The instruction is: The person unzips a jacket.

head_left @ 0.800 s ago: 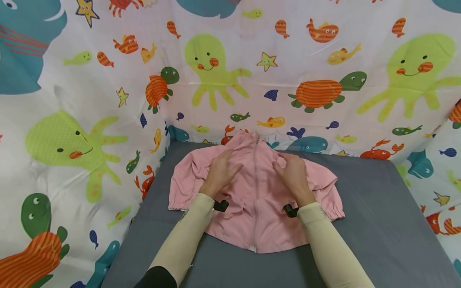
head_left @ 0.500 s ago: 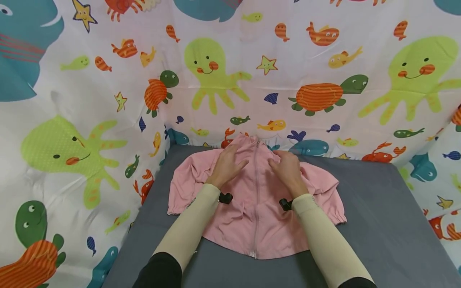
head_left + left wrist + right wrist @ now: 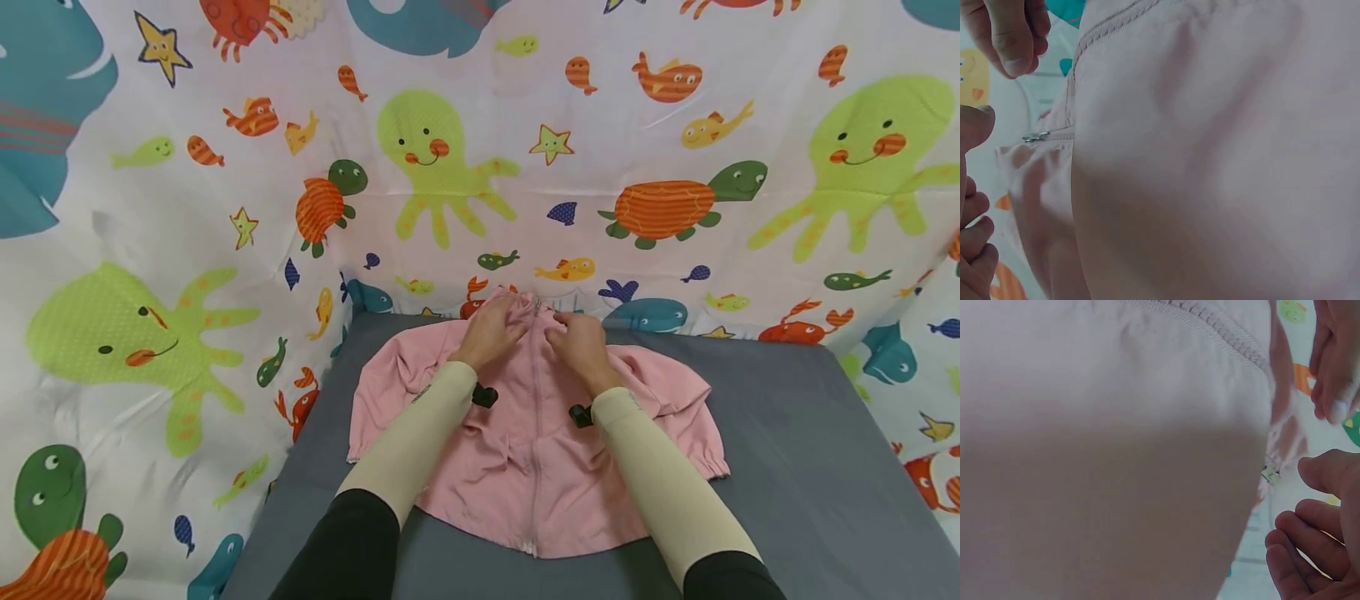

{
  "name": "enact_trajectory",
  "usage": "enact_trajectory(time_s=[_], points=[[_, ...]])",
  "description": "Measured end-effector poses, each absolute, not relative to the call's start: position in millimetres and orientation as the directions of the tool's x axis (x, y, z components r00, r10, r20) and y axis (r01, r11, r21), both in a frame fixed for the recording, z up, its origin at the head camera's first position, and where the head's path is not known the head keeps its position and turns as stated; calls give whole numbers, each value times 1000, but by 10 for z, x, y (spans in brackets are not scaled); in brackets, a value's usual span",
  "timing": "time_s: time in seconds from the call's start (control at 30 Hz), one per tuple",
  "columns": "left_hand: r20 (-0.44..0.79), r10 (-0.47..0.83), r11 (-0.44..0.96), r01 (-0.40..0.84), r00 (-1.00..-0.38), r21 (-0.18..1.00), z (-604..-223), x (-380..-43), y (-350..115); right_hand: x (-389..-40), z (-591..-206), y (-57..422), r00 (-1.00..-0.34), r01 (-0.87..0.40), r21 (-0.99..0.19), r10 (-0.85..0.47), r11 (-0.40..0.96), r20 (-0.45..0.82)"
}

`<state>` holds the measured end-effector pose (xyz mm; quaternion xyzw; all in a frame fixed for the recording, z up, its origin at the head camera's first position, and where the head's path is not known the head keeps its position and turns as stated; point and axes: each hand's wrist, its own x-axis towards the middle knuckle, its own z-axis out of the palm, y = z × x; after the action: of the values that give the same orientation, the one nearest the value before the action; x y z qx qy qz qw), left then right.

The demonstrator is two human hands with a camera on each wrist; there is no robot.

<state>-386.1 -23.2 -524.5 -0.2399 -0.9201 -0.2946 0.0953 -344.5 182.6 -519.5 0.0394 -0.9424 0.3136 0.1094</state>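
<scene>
The pink jacket (image 3: 517,454) lies with its zip (image 3: 536,475) up on the tabletop (image 3: 795,467), collar (image 3: 525,310) at twelve o'clock, likely for even reach by the left hand (image 3: 487,335) at eleven and right hand (image 3: 583,348) at one, thumbs (image 3: 1325,472) apart from loosely bent fingers (image 3: 1313,540) clamping nothing.

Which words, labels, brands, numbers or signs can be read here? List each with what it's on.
None can be read.
Left sleeve: small dark mark, too small to read.
Right sleeve: faint mark, too small to read.
Pink jacket and curtain: no lettering visible.
</scene>
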Motion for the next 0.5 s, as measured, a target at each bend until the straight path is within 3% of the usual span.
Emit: enact_trajectory(time_s=[0.33,0.5], points=[[246,459,718,520,-853,464,-5289,-4149,-59,-3538,-5317,1731,-969,-181,-577,-45,797,242],[177,437,744,465,-882,479,-5230,-4324,-2,-3622,-5320,1719,-962,-187,-571,-31,799,272]])
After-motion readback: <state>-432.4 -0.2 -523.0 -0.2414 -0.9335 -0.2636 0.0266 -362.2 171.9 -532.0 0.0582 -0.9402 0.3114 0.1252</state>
